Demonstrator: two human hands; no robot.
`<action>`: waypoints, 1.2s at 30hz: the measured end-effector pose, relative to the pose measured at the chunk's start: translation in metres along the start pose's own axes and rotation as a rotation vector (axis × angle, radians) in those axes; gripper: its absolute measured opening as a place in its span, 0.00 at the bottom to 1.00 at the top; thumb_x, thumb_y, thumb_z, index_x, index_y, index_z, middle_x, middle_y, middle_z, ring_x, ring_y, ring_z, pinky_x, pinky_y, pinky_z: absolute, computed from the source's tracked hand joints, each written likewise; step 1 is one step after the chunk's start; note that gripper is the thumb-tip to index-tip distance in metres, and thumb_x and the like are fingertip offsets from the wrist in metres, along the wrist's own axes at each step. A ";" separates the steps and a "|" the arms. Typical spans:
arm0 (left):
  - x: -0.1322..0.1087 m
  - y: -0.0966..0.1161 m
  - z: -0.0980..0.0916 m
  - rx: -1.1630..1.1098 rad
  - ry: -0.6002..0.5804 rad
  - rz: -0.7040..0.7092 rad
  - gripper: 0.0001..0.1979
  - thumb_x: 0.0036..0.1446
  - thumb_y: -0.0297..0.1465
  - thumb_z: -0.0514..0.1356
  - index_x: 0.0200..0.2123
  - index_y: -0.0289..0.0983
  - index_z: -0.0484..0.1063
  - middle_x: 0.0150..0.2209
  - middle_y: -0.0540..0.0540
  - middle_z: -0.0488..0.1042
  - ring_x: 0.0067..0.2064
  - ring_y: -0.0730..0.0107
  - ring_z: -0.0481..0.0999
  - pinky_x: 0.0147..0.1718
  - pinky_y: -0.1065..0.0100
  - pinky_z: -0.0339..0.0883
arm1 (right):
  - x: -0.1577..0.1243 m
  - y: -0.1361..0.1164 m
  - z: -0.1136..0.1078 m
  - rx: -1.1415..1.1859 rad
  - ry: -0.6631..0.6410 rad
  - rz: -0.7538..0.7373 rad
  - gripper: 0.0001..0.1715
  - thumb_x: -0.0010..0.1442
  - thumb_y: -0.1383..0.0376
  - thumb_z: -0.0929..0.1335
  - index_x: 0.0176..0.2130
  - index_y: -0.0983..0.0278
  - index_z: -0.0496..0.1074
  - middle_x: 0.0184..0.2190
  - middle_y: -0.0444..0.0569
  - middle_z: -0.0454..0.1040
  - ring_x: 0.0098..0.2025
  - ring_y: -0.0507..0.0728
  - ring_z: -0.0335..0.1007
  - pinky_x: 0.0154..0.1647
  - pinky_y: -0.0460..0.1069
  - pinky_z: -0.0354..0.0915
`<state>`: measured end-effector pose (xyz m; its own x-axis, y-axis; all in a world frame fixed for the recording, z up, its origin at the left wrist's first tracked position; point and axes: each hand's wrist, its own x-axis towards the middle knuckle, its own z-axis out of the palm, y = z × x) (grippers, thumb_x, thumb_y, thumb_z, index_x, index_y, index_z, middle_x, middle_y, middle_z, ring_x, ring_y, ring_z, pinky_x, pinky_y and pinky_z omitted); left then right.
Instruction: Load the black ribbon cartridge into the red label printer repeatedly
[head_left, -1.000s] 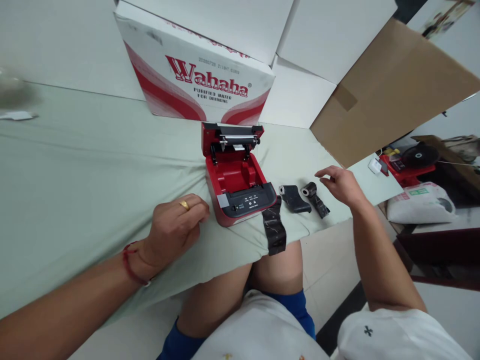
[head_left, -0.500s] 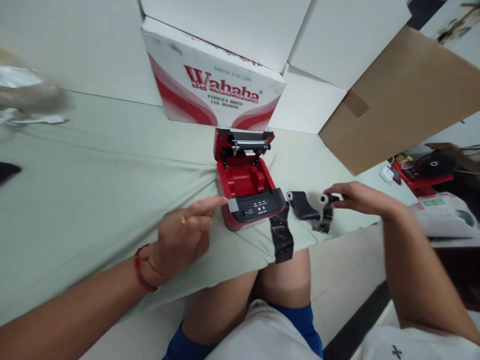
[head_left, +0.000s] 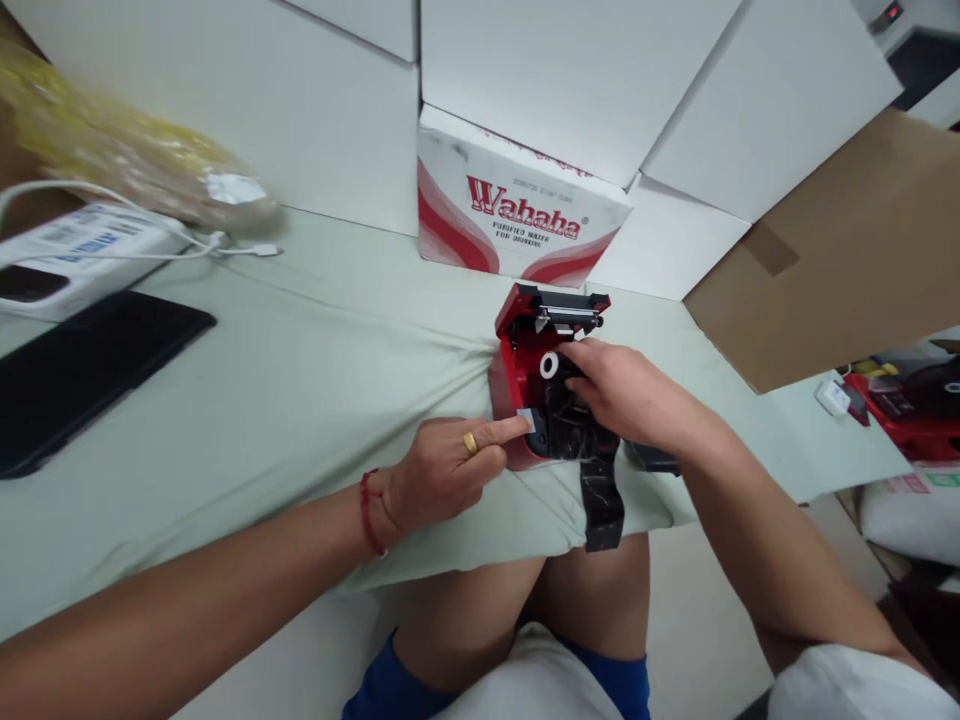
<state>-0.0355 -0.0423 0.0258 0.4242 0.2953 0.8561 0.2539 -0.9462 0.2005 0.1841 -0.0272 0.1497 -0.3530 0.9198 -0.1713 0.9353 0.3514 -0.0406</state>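
Note:
An open red thermal printer [head_left: 517, 375] rests on a pale green cloth [head_left: 255, 400] over my lap, its lid raised at the far side. My right hand [head_left: 626, 390] is shut on a black ribbon roll [head_left: 550, 365] with a white core, inside the printer's bay. A black ribbon strip [head_left: 604, 505] hangs over the cloth's front fold. My left hand [head_left: 450, 470] holds nothing, and its index finger touches a small grey label [head_left: 526, 420] on the printer's front. A second ribbon roll [head_left: 652, 458] lies half hidden under my right wrist.
A Wahaha carton [head_left: 517, 205] and white boxes stand behind the printer, with a brown cardboard flap [head_left: 832, 250] at right. At left lie a black phone [head_left: 90, 370], a white power bank [head_left: 82, 255] with a cable, and a plastic bag [head_left: 127, 150]. Another red printer [head_left: 911, 425] sits far right.
My right hand has carried the ribbon roll from beside the printer into its bay. My left index finger has moved onto the grey label. The view has swung left.

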 end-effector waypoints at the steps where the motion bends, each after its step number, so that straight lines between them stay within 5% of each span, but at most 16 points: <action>1: 0.000 0.000 0.000 0.000 0.000 0.001 0.15 0.57 0.15 0.50 0.23 0.37 0.62 0.45 0.42 0.85 0.24 0.74 0.78 0.22 0.69 0.70 | 0.008 -0.005 0.005 -0.041 -0.013 0.019 0.19 0.67 0.71 0.62 0.55 0.67 0.71 0.51 0.60 0.78 0.45 0.63 0.76 0.43 0.52 0.65; 7: -0.004 -0.001 0.002 -0.020 -0.003 -0.002 0.15 0.57 0.16 0.49 0.23 0.37 0.64 0.47 0.43 0.85 0.24 0.75 0.76 0.22 0.69 0.69 | 0.044 -0.014 0.023 -0.066 -0.057 0.003 0.16 0.62 0.76 0.63 0.45 0.67 0.75 0.44 0.60 0.80 0.40 0.61 0.76 0.37 0.51 0.63; 11: -0.004 -0.001 0.004 -0.012 0.020 0.010 0.15 0.58 0.17 0.49 0.23 0.37 0.65 0.47 0.43 0.85 0.25 0.74 0.77 0.22 0.69 0.70 | 0.045 -0.008 0.023 -0.016 -0.034 0.007 0.17 0.62 0.74 0.67 0.51 0.67 0.75 0.48 0.60 0.79 0.46 0.62 0.76 0.44 0.51 0.67; 18: -0.003 -0.003 0.006 -0.025 0.038 0.037 0.13 0.59 0.17 0.51 0.26 0.37 0.66 0.46 0.42 0.85 0.31 0.72 0.83 0.25 0.72 0.72 | -0.039 -0.021 0.033 0.240 0.312 -0.143 0.13 0.72 0.65 0.64 0.49 0.63 0.77 0.46 0.54 0.77 0.45 0.58 0.74 0.47 0.53 0.72; 23: -0.004 -0.009 0.001 -0.094 -0.002 -0.104 0.12 0.60 0.18 0.50 0.30 0.38 0.66 0.47 0.41 0.84 0.39 0.70 0.84 0.37 0.70 0.78 | -0.081 -0.041 0.066 0.109 0.482 -0.178 0.22 0.70 0.68 0.66 0.61 0.64 0.70 0.57 0.58 0.75 0.58 0.64 0.70 0.58 0.62 0.72; 30: 0.048 -0.036 -0.016 -0.042 0.004 -0.448 0.11 0.58 0.19 0.48 0.38 0.39 0.63 0.46 0.42 0.80 0.53 0.64 0.80 0.47 0.65 0.74 | -0.090 -0.046 0.086 0.133 0.485 -0.109 0.34 0.70 0.69 0.65 0.71 0.58 0.58 0.65 0.58 0.69 0.67 0.65 0.66 0.67 0.67 0.65; 33: 0.074 -0.054 -0.017 -0.144 -0.073 -0.449 0.13 0.55 0.19 0.49 0.41 0.40 0.61 0.54 0.40 0.78 0.57 0.62 0.78 0.48 0.64 0.73 | -0.090 -0.045 0.086 0.144 0.496 -0.113 0.33 0.70 0.69 0.65 0.71 0.59 0.59 0.65 0.58 0.69 0.67 0.65 0.66 0.67 0.68 0.65; 36: 0.088 -0.062 -0.017 -0.204 -0.102 -0.456 0.14 0.52 0.17 0.49 0.39 0.40 0.60 0.50 0.43 0.80 0.55 0.62 0.80 0.46 0.64 0.72 | -0.090 -0.045 0.088 0.155 0.501 -0.102 0.32 0.70 0.69 0.65 0.70 0.59 0.60 0.65 0.58 0.69 0.67 0.65 0.66 0.68 0.67 0.65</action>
<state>-0.0289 0.0398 0.0972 0.3948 0.6859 0.6112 0.2623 -0.7217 0.6405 0.1756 -0.1415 0.0806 -0.3742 0.8665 0.3305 0.8748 0.4481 -0.1842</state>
